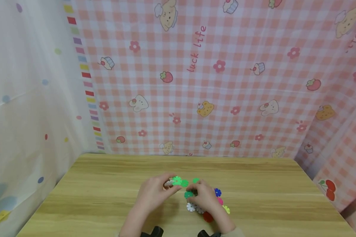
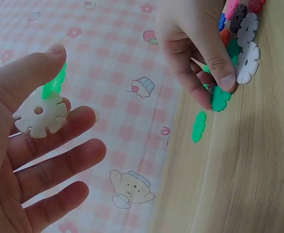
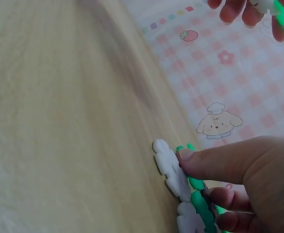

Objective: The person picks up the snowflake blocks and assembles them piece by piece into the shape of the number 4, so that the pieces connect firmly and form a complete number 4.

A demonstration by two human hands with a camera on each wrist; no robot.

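Observation:
My left hand (image 1: pixel 155 189) is raised over the table. Between its thumb and index finger it pinches a white notched snowflake disc (image 2: pixel 39 114) with a bright green disc (image 1: pixel 177 180) joined to it; the other fingers are spread. To its right, my right hand (image 1: pixel 204 195) is low over a group of coloured snowflake discs, its thumb and fingertips gripping a darker green disc (image 2: pixel 222 98). White discs (image 3: pixel 170 167) lie right beside that thumb. Part of the group is hidden under the right hand.
Around the right hand lie a blue disc (image 1: pixel 218 192), a pink disc (image 1: pixel 220 200), a yellow disc (image 1: pixel 226 209) and a red disc (image 1: pixel 208 216). A single green disc (image 2: pixel 199 127) lies apart on the wooden table (image 1: pixel 106 197). A checked cloth (image 1: pixel 195 125) hangs behind the table.

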